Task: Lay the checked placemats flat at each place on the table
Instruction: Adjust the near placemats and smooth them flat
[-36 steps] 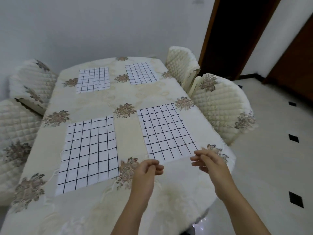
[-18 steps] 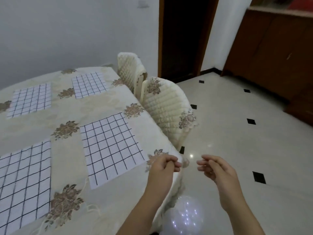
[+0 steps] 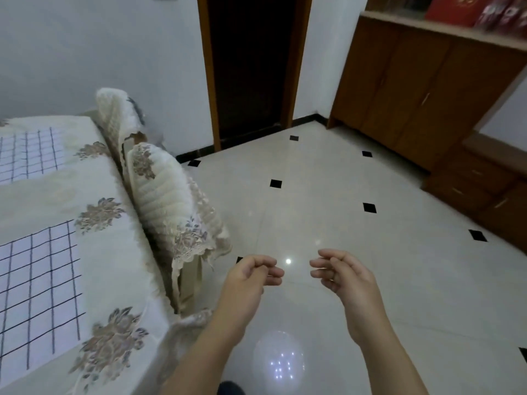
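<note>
A white placemat with a black check (image 3: 37,295) lies flat on the cream flowered tablecloth of the table (image 3: 119,252) at the left edge of view. A second checked placemat (image 3: 28,152) lies flat farther back. Both are cut off by the frame's left side. My left hand (image 3: 251,276) hovers over the floor to the right of the table, fingers curled loosely, thumb near the fingertips, holding nothing. My right hand (image 3: 342,276) floats beside it, fingers bent and apart, also holding nothing. Neither hand touches the table.
Two quilted cream chairs (image 3: 168,201) stand pushed against the table's right side. Glossy pale floor tiles with black diamond insets (image 3: 328,212) spread to the right. A dark doorway (image 3: 251,67) is ahead. Brown wooden cabinets (image 3: 427,89) line the right wall.
The view has swung right, away from the table toward the floor and cabinets. Both hands have left the near placemat's edge and now hang over the floor, still holding nothing.
</note>
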Available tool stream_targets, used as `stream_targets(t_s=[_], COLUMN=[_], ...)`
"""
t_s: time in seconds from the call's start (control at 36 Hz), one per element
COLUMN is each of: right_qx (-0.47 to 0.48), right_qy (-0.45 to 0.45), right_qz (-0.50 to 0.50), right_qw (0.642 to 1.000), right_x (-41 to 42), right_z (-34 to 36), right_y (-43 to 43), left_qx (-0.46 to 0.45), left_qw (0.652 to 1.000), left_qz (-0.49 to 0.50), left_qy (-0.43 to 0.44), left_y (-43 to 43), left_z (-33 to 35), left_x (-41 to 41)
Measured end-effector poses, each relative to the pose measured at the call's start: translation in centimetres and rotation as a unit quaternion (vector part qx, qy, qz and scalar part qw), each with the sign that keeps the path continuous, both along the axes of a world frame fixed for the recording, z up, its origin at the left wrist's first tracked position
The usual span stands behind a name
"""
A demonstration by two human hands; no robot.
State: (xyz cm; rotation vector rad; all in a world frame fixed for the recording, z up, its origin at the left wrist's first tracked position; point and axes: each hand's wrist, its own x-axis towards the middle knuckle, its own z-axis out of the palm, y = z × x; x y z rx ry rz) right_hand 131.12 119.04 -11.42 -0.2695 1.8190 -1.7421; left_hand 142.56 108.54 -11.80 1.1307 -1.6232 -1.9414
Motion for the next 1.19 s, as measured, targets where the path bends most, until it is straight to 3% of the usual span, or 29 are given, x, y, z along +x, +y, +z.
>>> stream_targets(t_s=[0.31, 0.58, 1.0, 1.19], right_qx=[0.013, 0.012, -0.001, 0.011], right_qy=[0.017, 0.054, 0.026, 0.049], right_qz=[0.029, 0.078, 0.21, 0.278], right_qw=[0.999, 0.995, 0.977, 0.959], right_x=[-13.9, -30.1, -43.8, -51.5], right_z=[-0.1, 2.2, -0.4, 0.5], right_y=[-8.0, -23.5, -48.3, -63.0], left_qx=[0.013, 0.002, 0.005, -0.004], left_qw=[0.997, 0.993, 0.975, 0.941], left_qz=[0.07, 0.113, 0.224, 0.337], left_qy=[-0.007, 0.038, 0.009, 0.005], left_y=[-8.7, -23.9, -43.9, -56.9], left_z=[-1.2, 1.4, -0.9, -0.5], left_x=[-13.6, -30.3, -41.7, -47.1])
